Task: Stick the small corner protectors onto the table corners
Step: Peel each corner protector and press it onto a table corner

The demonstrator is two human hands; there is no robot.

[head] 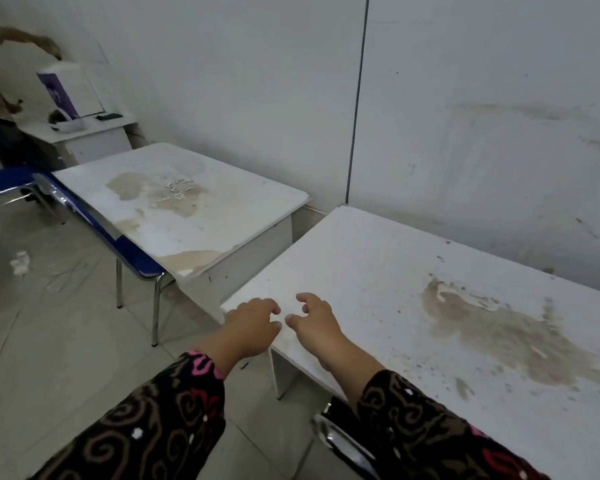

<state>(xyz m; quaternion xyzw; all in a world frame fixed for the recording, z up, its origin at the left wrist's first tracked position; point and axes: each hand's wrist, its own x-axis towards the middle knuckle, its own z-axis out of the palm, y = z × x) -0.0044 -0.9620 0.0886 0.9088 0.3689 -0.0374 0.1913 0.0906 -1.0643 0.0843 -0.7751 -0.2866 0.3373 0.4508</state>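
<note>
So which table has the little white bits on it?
The middle table, beside the blue chair: the bits lie on its brown stain. The near table shows none.

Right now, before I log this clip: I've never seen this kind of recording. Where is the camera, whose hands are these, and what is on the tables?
There is no machine here. A person wears one wide-angle camera on the head, looking forward and down, so the single picture shows their own arms in patterned sleeves. The left hand and right hand are at the near corner of a stained white table, fingers loosely curled. I see nothing held in either hand, though a tiny clear piece would be too small to tell. On the farther white table lie several small pale pieces, probably the corner protectors. A blue chair stands beside that table.
</note>
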